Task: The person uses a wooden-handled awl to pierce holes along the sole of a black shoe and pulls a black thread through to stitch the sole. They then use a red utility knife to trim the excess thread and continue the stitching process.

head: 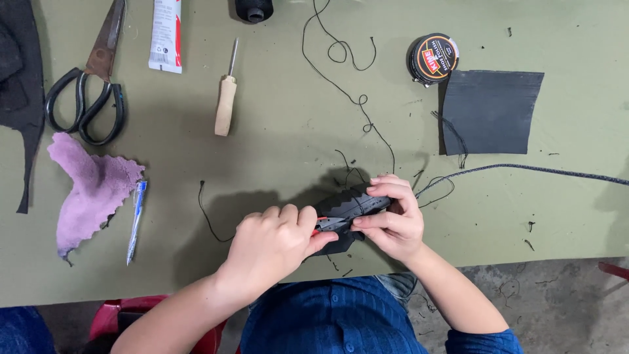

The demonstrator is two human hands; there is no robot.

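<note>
My left hand (275, 244) is closed around a small thread snip (331, 223) with grey blades and a red spot at the pivot. Its blades lie against a small black piece of material (341, 204) at the table's near edge. My right hand (393, 219) pinches that black piece from the right, fingers over its top. A black thread (341, 85) runs from the piece up across the table in loops. Part of the black piece is hidden under both hands.
On the olive table (275, 131): large scissors (92, 78), a white tube (165, 36), a wooden-handled awl (226, 98), a round polish tin (432, 59), a dark square sheet (491, 111), purple cloth (92, 190), a pen (136, 219), a grey cord (524, 169), a black spool (253, 9).
</note>
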